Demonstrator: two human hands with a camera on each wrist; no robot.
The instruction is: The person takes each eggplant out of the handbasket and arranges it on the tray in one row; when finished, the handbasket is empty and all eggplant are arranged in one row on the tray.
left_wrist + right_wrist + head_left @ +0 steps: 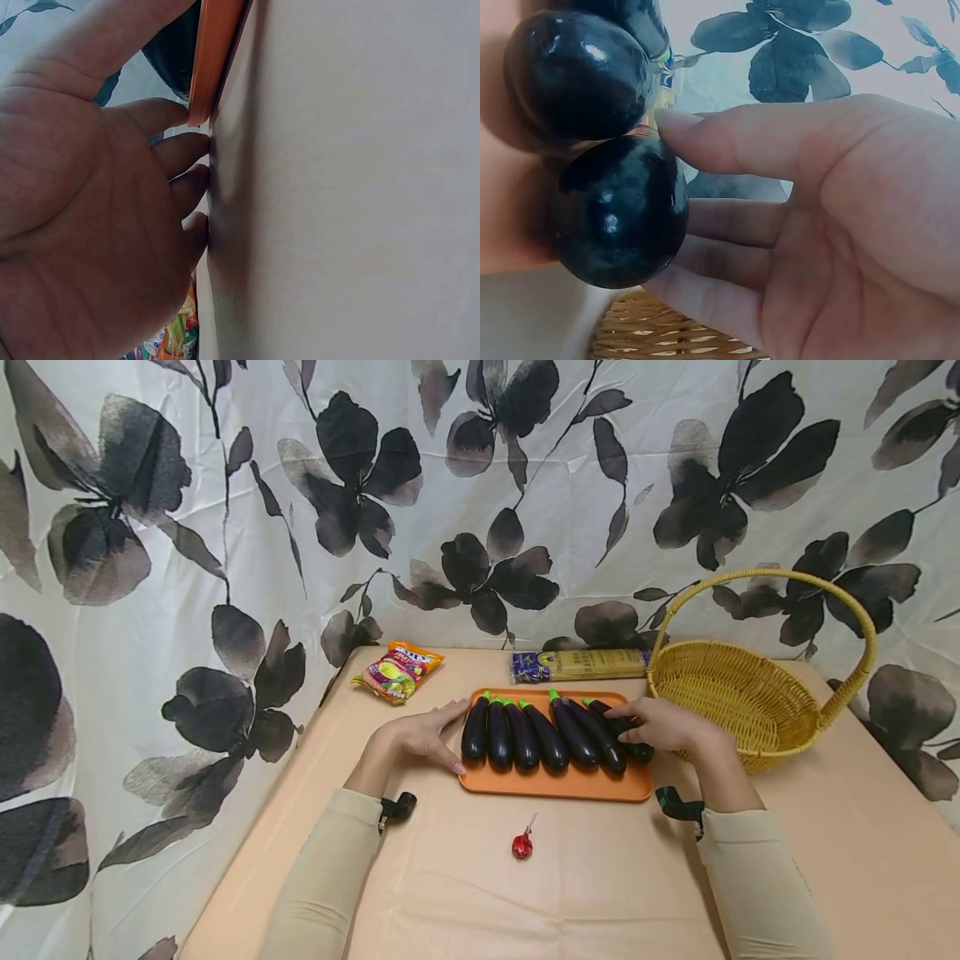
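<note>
An orange tray [555, 785] bears a row of several dark purple eggplants [524, 739] with green stem ends. At the tray's left side, my left hand [423, 737] touches the edge with spread, mostly straight fingers; its palm shows in the left wrist view. My right hand [667, 727] holds the rightmost eggplant [622, 217] between thumb and fingers, at the right end of the row. Part of that eggplant is hidden under the hand in the head view. Its neighbour [577, 75] lies right beside it.
A yellow wicker basket [697, 672] with a tall handle stands right of the tray. Behind lie a pack of noodles [592, 665] and an orange candy bag [399, 672]. A red wrapped lollipop [522, 845] lies in front. Floral cloth [420, 518] hangs behind the table.
</note>
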